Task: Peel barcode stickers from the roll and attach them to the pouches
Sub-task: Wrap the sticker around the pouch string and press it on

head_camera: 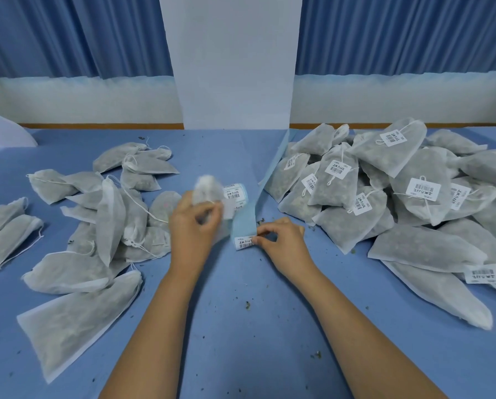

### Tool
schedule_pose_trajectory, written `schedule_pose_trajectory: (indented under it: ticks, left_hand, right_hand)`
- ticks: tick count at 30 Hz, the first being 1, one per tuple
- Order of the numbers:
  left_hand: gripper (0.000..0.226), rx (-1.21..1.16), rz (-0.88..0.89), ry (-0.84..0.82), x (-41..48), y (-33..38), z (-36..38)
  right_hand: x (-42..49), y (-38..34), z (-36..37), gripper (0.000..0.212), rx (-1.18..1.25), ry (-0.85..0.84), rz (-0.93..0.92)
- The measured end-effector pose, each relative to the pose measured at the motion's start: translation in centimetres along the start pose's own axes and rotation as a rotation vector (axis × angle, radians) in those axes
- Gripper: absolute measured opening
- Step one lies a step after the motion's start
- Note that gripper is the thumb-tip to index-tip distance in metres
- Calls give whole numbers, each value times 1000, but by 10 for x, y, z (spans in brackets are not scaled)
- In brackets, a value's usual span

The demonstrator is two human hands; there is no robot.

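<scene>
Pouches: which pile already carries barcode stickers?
The pile on the person's right, beside the right hand: many of its pouches show white barcode stickers. The left pile shows none.

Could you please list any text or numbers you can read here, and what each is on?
Nothing reads clearly.
Sticker pinched by the right hand: barcode and characters, blurred.
Roll: sticker print blurred.
Labels on the right pile of pouches: barcodes and print, too small.
Pouch in the left hand: blurred, no label seen.
</scene>
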State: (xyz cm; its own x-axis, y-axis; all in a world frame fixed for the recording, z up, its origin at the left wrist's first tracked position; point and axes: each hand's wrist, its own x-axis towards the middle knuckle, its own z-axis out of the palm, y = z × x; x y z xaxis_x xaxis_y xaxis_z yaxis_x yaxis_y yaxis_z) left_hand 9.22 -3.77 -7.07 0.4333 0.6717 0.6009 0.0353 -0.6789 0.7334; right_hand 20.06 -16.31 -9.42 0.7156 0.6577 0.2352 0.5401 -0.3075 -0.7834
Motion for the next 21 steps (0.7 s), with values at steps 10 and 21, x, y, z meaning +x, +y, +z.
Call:
schedule_pose_trajectory:
  ticks: [10,21]
  left_hand:
    - [20,-460,-557,-402,-8,25,-2]
    - [15,-444,-423,-443,-13,31,1]
  right_hand:
    - [-13,-32,-32,6,472,186,-176]
    - [-14,-25,-38,7,386,22,-105]
